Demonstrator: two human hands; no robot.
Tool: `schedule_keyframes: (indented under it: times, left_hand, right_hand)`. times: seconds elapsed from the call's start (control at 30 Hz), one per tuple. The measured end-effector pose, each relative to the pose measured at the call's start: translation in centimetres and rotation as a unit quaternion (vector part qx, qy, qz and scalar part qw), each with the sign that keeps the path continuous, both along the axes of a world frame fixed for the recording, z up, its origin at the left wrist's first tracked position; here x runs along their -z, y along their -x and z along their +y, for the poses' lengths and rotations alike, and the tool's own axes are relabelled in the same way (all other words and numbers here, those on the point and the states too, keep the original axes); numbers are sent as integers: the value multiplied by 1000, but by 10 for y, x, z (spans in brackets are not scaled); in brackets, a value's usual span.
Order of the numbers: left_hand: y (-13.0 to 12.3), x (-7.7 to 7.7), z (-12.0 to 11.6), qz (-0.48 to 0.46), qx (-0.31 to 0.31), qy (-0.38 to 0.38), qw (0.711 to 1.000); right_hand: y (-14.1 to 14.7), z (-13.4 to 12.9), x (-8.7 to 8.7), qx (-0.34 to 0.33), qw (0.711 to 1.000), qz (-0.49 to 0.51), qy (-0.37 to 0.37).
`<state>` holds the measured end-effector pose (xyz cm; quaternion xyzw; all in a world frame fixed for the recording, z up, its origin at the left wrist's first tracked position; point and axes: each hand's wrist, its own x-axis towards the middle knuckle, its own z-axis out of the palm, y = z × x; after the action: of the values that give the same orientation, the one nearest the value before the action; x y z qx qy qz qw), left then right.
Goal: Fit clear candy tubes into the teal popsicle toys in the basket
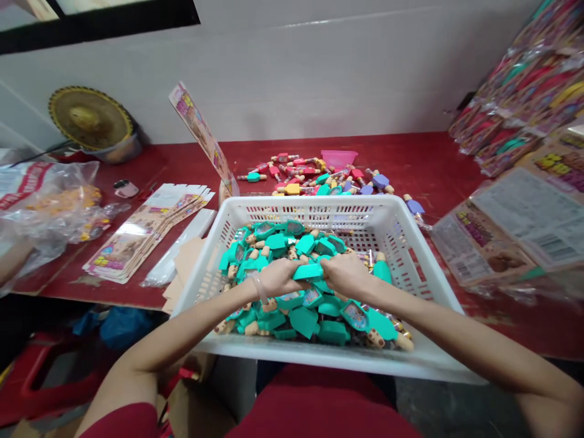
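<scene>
Left hand (277,277) and right hand (344,275), fingers curled closed, grip opposite ends of a green toy (308,272), and there it sits, right between them! Below lies a heap of matching toys (303,321) in the white basket (337,360); beyond its far rim, mixed-colour toys (301,173) scatter across the red table (401,157).

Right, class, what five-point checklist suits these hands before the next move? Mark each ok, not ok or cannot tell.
1. Left hand and right hand both on one teal piece: ok.
2. Its ends undamaged: cannot tell, hidden by hands.
3. White basket wholly over red table: not ok, near side overhangs.
4. Printed cards squared up: not ok, fanned.
5. Mixed-colour pile outside basket: ok, behind it.
</scene>
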<state>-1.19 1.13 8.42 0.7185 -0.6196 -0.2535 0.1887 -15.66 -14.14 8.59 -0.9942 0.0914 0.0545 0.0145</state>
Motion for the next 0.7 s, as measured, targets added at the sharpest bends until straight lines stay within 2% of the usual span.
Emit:
schedule_keyframes:
  times: [0.07,0.13,0.23,0.3,0.37,0.43,0.5,0.57,0.63,0.7]
  left_hand:
    - [7,2,4,-172,31,17,984]
    - [13,5,8,-279,58,4,958]
    - [16,3,10,-307,57,8,950]
    - [13,-7,7,-238,21,14,971]
    - [7,-21,4,-87,-22,-23,996]
    - [0,-35,3,74,-43,-74,994]
    - [-4,-44,5,137,-47,-55,988]
    - [-5,-46,9,61,-49,59,995]
    - [-6,-42,13,-91,-54,165,981]
    - [-7,-37,15,-224,-59,191,954]
  right_hand:
    - [2,1,-3,8,998,42,-48]
    - [3,2,-3,-9,992,88,-94]
    - [4,6,0,-20,987,117,-107]
    - [4,7,-4,-7,995,78,-66]
    - [3,5,-14,7,1000,21,-10]
    - [0,2,-31,0,999,-29,46]
    - [-4,-1,-50,-21,993,-57,104]
    - [-9,-2,-67,-44,985,-59,153]
    - [-13,1,-77,-48,983,-45,174]
    - [-19,4,-80,-39,983,-30,178]
